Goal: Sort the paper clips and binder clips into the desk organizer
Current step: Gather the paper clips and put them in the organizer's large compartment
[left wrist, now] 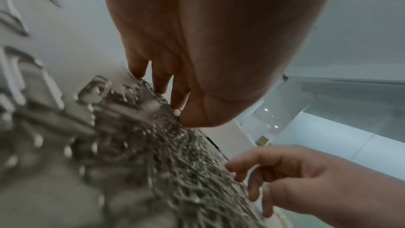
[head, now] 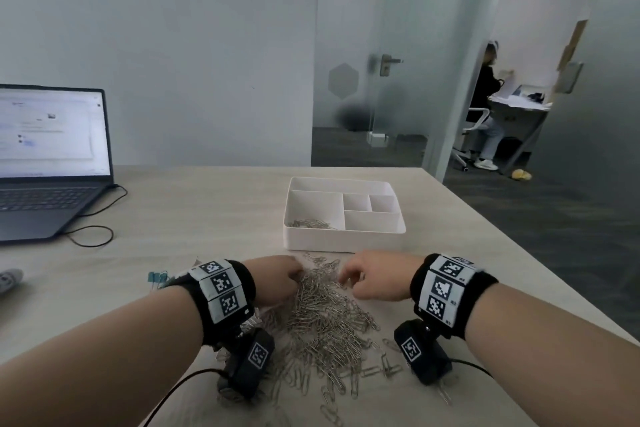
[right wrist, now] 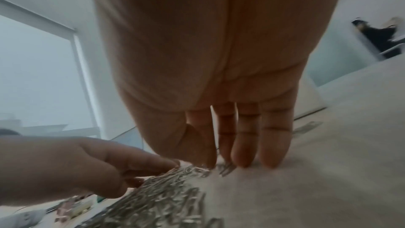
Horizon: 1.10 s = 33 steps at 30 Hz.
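A pale wood desk carries the whole job: a laptop at its left edge, a white desk organizer toward the far right, and a broad heap of silver paper clips spread along the near edge. The organizer sits just beyond the far end of the heap, and its near-left compartment already holds a small layer of clips; the other compartments look bare.

Both hands work the far end of the heap, side by side, with the organizer straight ahead of the fingertips. The left hand has its fingers curled down into the clips with the thumb drawn in against them, and seems to be gathering a bunch, though the pictures do not show whether anything is actually pinched. The right hand stands with its fingers nearly straight, tips planted on the desk at the heap's right fringe, gripping nothing.

The heap's long axis runs from the near edge toward the organizer, so the next carry is likely a short push or lift straight forward. The left hand looks nearer the part-filled compartment.

Teal binder clips lie at the heap's left side, just outside the left wrist, untouched.
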{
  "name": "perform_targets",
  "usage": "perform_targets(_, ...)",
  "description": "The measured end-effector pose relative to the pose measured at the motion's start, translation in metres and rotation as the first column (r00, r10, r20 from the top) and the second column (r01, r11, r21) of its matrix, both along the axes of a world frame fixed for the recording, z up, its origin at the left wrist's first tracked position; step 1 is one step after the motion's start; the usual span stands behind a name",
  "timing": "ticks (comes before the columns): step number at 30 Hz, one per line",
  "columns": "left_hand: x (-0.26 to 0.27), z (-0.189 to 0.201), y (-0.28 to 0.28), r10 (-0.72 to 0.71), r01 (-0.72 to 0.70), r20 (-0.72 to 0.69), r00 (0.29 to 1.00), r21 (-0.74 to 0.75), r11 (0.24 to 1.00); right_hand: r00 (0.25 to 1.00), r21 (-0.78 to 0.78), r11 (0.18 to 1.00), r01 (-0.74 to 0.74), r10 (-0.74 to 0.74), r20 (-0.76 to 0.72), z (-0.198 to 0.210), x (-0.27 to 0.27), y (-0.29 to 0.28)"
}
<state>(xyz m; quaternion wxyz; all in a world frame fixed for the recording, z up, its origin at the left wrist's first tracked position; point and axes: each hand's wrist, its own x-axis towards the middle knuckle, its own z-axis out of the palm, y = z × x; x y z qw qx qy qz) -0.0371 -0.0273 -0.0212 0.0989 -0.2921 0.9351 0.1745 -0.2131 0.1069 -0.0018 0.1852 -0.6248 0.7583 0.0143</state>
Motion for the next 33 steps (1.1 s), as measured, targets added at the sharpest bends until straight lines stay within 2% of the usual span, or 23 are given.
perform_targets(3, 0.004, 0.008, 0.004, 0.008, -0.007, -0.05, 0.999, 0.021, 1.0, 0.998, -0.04, 0.999, -0.029, 0.031, 0.05, 0.002, 0.006, -0.003)
perform_targets(7, 0.002, 0.024, -0.007, 0.119, -0.116, -0.22, 0.968, 0.03, 0.993, 0.995, -0.176, 0.98, 0.095, -0.089, 0.04, 0.006, -0.004, -0.01)
perform_targets(10, -0.01, 0.029, -0.008, 0.08, -0.08, -0.147, 0.986, 0.006, 0.997, 0.993, -0.123, 0.986, 0.112, -0.116, -0.022, 0.008, -0.009, -0.017)
perform_targets(13, -0.025, 0.024, 0.002, 0.0, 0.0, -0.013, 1.0, -0.002, 1.0, 0.992, -0.013, 0.997, 0.072, -0.073, -0.105, 0.007, -0.001, -0.027)
perform_targets(18, -0.026, 0.012, 0.01, -0.092, 0.094, 0.066, 0.994, -0.03, 0.995, 0.986, 0.072, 0.997, -0.021, 0.033, -0.161, -0.001, 0.013, -0.035)
perform_targets(25, 0.0, 0.023, 0.029, -0.154, 0.156, 0.112, 0.982, -0.011, 0.988, 0.996, 0.059, 0.996, -0.065, 0.069, -0.052, 0.006, 0.032, -0.012)
perform_targets(29, 0.018, 0.023, 0.031, -0.117, 0.118, -0.014, 0.993, 0.062, 0.991, 0.994, 0.056, 0.992, -0.11, 0.111, -0.007, 0.015, 0.039, 0.009)
perform_targets(33, 0.042, 0.031, 0.018, 0.089, -0.058, -0.21, 0.974, 0.15, 0.987, 0.996, -0.027, 0.999, 0.036, -0.033, 0.088, 0.031, 0.026, 0.027)
